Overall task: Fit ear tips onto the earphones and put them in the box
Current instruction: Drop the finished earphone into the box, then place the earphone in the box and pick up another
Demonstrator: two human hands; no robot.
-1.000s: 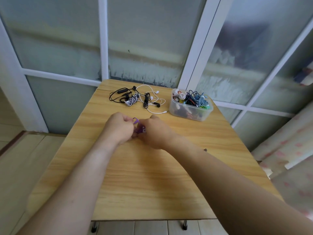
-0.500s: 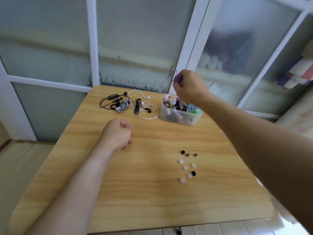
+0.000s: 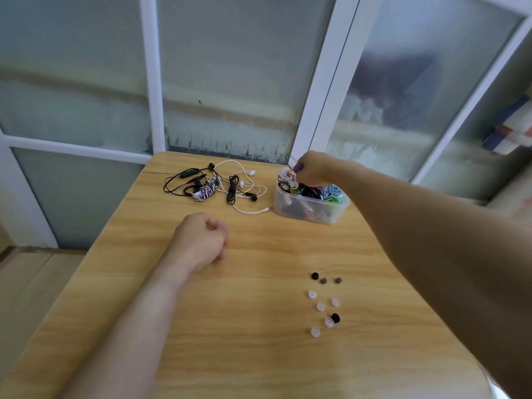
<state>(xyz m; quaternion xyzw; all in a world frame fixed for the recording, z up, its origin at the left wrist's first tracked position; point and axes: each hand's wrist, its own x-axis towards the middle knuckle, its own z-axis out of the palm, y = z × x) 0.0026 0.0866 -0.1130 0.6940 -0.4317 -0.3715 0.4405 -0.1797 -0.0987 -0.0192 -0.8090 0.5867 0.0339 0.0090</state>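
My right hand (image 3: 315, 168) is closed on purple earphones (image 3: 298, 167) and hovers just over the back left part of the clear plastic box (image 3: 305, 210), which is full of coiled earphones. My left hand (image 3: 201, 240) rests on the wooden table (image 3: 230, 341) as a loose fist with nothing visible in it. A tangle of black, white and zebra-striped earphones (image 3: 218, 187) lies at the table's far edge, left of the box. Several loose ear tips (image 3: 324, 303), some black or brown and some clear, are scattered on the table at the right.
Frosted glass panels with white frames (image 3: 319, 96) stand right behind the table's far edge. The floor (image 3: 26, 283) drops away at the left. Folded cloth (image 3: 515, 131) shows behind the glass at the far right.
My hands were together at the table's middle on the purple earphones. My right hand has carried them up to the box and then lowered over it; my left hand stayed on the table.
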